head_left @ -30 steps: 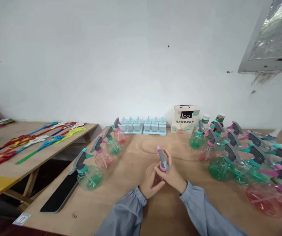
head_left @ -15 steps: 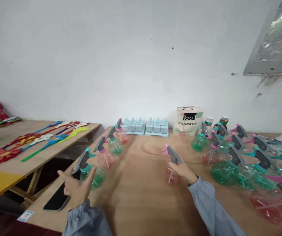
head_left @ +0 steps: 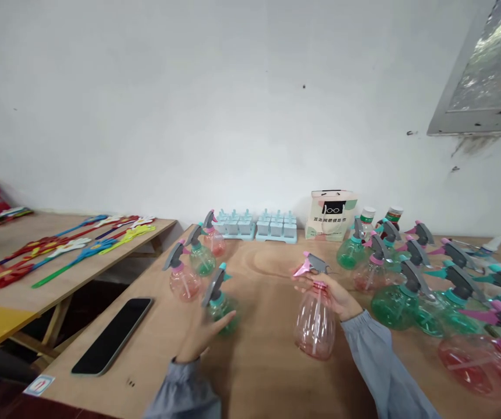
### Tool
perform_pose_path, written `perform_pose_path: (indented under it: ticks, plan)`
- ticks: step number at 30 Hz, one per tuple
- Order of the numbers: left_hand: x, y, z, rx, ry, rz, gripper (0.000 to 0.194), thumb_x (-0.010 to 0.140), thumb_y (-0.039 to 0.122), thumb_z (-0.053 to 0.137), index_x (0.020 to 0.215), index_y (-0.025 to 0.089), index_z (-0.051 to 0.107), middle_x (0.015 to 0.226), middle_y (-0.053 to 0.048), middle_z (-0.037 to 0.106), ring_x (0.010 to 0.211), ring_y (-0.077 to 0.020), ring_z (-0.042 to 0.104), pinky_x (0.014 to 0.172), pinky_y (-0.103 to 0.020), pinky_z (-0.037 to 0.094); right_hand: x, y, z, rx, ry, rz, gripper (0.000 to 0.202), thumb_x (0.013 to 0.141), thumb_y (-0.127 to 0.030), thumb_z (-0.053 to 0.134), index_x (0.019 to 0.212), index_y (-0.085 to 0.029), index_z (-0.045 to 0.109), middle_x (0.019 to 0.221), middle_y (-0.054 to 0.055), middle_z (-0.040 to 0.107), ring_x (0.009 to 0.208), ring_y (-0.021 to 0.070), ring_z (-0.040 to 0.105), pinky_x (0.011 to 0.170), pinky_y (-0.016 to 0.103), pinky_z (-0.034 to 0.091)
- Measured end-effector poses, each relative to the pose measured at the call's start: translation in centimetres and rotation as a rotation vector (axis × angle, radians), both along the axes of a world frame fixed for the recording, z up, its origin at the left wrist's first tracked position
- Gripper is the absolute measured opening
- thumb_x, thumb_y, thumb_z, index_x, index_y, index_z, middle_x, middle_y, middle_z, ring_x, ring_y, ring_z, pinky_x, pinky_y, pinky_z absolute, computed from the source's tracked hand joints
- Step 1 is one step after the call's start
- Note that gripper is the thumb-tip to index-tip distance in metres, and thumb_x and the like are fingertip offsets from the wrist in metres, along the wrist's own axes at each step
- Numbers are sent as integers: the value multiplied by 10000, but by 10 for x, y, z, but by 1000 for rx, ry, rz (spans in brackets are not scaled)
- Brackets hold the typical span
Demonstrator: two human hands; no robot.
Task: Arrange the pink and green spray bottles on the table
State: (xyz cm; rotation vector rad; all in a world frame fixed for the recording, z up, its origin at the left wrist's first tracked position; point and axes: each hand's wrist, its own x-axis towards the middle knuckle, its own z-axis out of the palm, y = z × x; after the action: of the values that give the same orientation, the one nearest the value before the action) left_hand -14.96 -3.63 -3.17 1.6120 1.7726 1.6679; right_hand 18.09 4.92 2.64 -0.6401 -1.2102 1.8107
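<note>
Right grip (head_left: 336, 295) is clasping a pink bottle (head_left: 315, 329) high, likely for control, leaving most below; left grip (head_left: 199, 331) is holding a green bottle (head_left: 229, 307).

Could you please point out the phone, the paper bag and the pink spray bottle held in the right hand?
Phone (head_left: 113, 336): head view, on the middle of its dark screen.
Paper bag (head_left: 329, 217): head view, on its printed front.
Pink spray bottle (head_left: 315, 326): head view, on its see-through body.
</note>
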Motion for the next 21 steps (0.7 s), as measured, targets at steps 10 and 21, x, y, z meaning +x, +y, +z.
perform_pose_path:
  ticks: [10,21]
  plan:
    - [84,93,-23,31,-54,-115,813,636,546,784,1277,151,478,1238,-185,605,1201,-351,572,1003,-543,460,-6,-11,8,70,-71,-13,270,713,-334,724,951,-207,725,1178,75,708,1128,236,650,1021,364,479]
    - [79,94,-40,26,19,-85,835,640,532,793,1309,153,466,1234,-188,609,1177,-378,587,977,-567,470,-26,-13,7,-139,-76,-152,144,658,-312,703,736,-192,684,720,19,682,576,103,564,515,196,444]
